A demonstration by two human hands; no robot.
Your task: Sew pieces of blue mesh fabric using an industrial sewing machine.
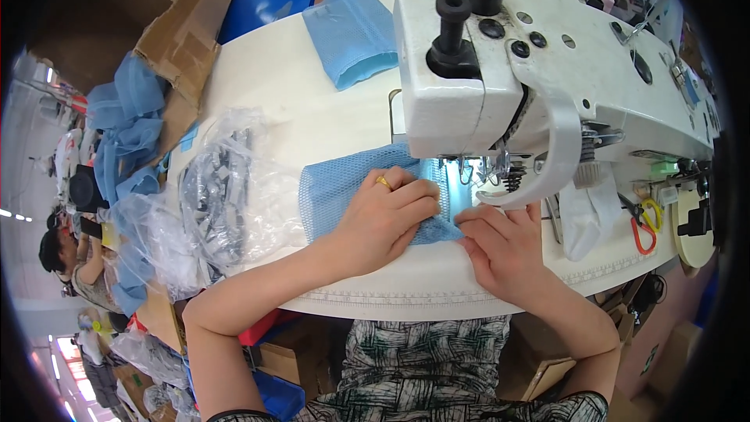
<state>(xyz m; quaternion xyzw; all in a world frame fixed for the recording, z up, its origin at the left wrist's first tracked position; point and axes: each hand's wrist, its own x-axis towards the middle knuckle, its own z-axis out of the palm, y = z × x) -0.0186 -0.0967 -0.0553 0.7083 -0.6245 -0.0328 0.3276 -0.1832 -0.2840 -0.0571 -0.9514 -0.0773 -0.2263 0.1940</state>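
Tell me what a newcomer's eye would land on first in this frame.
First, the big white industrial sewing machine filling the upper right of the cream table. Beneath its lit needle area, the left hand and right hand press flat on a piece of blue mesh fabric. A clear plastic bag of dark small parts lies to the left.

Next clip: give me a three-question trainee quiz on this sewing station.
1. True or false: both hands press the blue mesh piece flat on the table.
2. Which hand wears a gold ring?
3. What lies left of the mesh piece? A) scissors B) clear plastic bag of dark parts C) a cup

Key:
1. True: the left hand and right hand rest on it beside the sewing machine.
2. The left hand.
3. B
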